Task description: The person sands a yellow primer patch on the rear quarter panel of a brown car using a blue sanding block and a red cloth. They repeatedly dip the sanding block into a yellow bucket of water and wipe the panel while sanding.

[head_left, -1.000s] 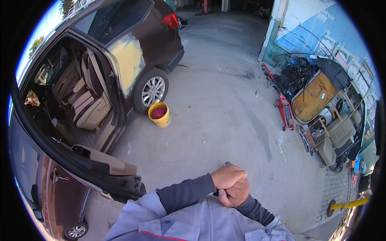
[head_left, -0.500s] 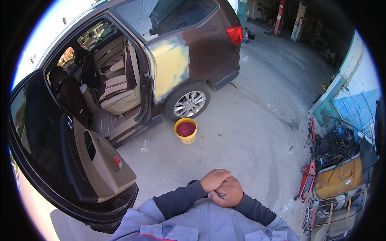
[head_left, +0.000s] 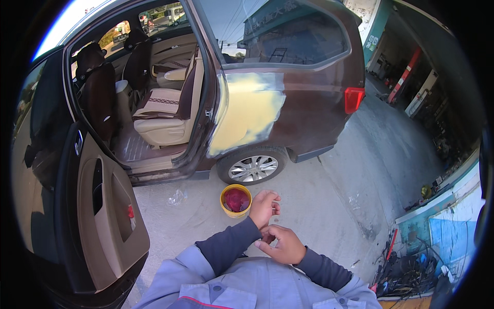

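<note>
Beige-and-black door [head_left: 110,206]: swung wide open at the left, a small red item in its pocket.
Seats [head_left: 160,129]: cream with dark covers, seen through the doorway.
Clear scrap [head_left: 177,197]: crumpled, plastic-looking, on the concrete.
Yellow bucket [head_left: 231,212]: on the ground just in front of the rear wheel [head_left: 253,170], near the left hand.
Red bundle [head_left: 236,199]: inside the bucket, dark and crumpled, cloth-like; whether it is wet, I cannot tell.
Pale yellow patch [head_left: 247,110]: on the brown car's rear side, between doorway and tail light, above the wheel.
Done so far: a broad coat is on the patch — I judge it partway, since no brown covers it and neither hand touches it.
Patch look: matt and creamy, with ragged, greyish-white smeared edges; too far off to judge its smoothness.
Left hand [head_left: 264,207]: raised beside the bucket, fingers loosely bent and apart, nothing seen in it.
Right hand [head_left: 284,246]: just below, fingers curled near the left wrist — I cannot tell whether they pinch anything.
Tail light [head_left: 354,100]: red, at the car's rear corner.
Dark heap [head_left: 409,273]: wires and scraps by the blue-and-white wall.
</note>
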